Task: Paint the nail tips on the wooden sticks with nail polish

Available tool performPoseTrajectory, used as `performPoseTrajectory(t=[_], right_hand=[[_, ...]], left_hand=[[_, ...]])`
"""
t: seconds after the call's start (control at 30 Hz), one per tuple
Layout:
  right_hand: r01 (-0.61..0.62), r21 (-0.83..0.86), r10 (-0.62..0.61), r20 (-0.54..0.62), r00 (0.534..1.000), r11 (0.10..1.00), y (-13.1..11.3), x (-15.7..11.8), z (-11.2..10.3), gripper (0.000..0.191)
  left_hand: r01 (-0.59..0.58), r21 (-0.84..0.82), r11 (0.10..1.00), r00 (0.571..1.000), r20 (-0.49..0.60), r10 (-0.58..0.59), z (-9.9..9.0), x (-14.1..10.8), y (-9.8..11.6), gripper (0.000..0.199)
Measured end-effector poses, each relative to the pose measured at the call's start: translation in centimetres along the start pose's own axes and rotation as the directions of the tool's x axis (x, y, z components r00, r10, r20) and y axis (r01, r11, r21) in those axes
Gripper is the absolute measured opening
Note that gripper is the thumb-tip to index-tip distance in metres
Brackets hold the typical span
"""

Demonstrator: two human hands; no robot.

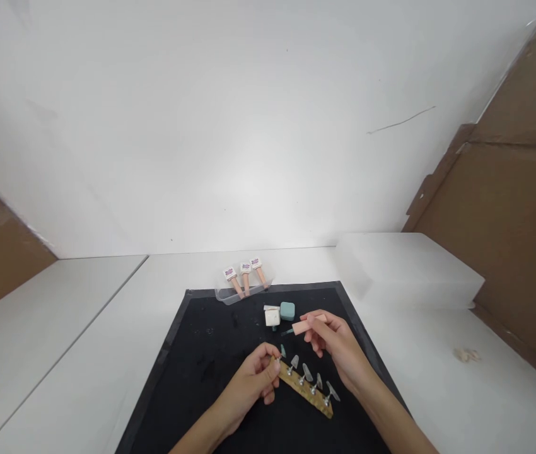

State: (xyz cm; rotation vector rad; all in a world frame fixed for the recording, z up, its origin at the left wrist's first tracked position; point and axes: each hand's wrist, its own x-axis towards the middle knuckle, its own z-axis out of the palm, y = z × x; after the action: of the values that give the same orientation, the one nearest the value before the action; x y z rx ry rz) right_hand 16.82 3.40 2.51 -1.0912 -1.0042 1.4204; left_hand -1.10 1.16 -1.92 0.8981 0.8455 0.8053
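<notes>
My left hand (257, 376) is closed on one end of a nail tip stand (306, 389), a wooden-looking strip with several metal posts. Clear false nails (307, 372) sit on most posts; the false nail (283, 351) closest to my left fingers is green. Between the fingers of my right hand (332, 337) is a nail polish brush with a pale pink handle (302, 326). Its dark-green bristle end points left, above the stand and apart from the nails. Just beyond lie a green square bottle (287, 311) and a white block-like item (272, 316).
A clear plastic tray (223, 295) at the mat's back edge holds 3 pink-handled bottles with white labelled ends. Beneath everything spreads a black mat (192, 353). On the right stand a white box (410, 268) and a small crumpled scrap (466, 355). A white wall rises behind.
</notes>
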Motion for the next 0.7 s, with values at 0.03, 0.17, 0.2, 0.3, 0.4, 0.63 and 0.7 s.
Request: performPoseTrajectory(t=[0.03, 0.17, 0.2, 0.3, 0.4, 0.63, 0.7], right_hand=[[-0.001, -0.001, 0.001, -0.002, 1.000, 1.000, 0.0, 0.0, 0.0, 0.031], [-0.004, -0.004, 0.004, -0.006, 1.000, 1.000, -0.1, -0.1, 0.0, 0.032], [-0.003, -0.005, 0.003, -0.003, 1.000, 1.000, -0.1, -0.1, 0.0, 0.031], [0.002, -0.006, -0.002, 0.012, 1.000, 1.000, -0.1, -0.1, -0.1, 0.030], [0.000, -0.004, 0.000, 0.008, 1.000, 1.000, -0.3, -0.1, -0.1, 0.029], [-0.008, -0.016, 0.008, 0.012, 1.000, 1.000, -0.6, -0.1, -0.3, 0.029], [-0.012, -0.014, 0.012, 0.005, 1.000, 1.000, -0.7, -0.1, -0.3, 0.029]], left_hand=[[-0.054, 0.061, 0.997, 0.998, -0.017, 0.055, -0.2, 0.1, -0.2, 0.034], [-0.145, 0.197, 0.969, 0.986, -0.053, 0.159, -0.9, 0.6, -0.7, 0.031], [-0.143, 0.213, 0.966, 0.985, -0.067, 0.160, -1.1, 0.6, -0.8, 0.031], [-0.132, 0.275, 0.952, 0.980, -0.110, 0.168, -1.5, 0.6, -0.9, 0.031], [-0.163, 0.310, 0.937, 0.974, -0.100, 0.202, -1.6, 0.7, -0.6, 0.026], [-0.275, 0.656, 0.703, 0.931, -0.002, 0.365, -2.0, 0.6, 0.8, 0.021], [-0.256, 0.725, 0.640, 0.944, 0.043, 0.328, -2.2, 0.5, 0.9, 0.025]])
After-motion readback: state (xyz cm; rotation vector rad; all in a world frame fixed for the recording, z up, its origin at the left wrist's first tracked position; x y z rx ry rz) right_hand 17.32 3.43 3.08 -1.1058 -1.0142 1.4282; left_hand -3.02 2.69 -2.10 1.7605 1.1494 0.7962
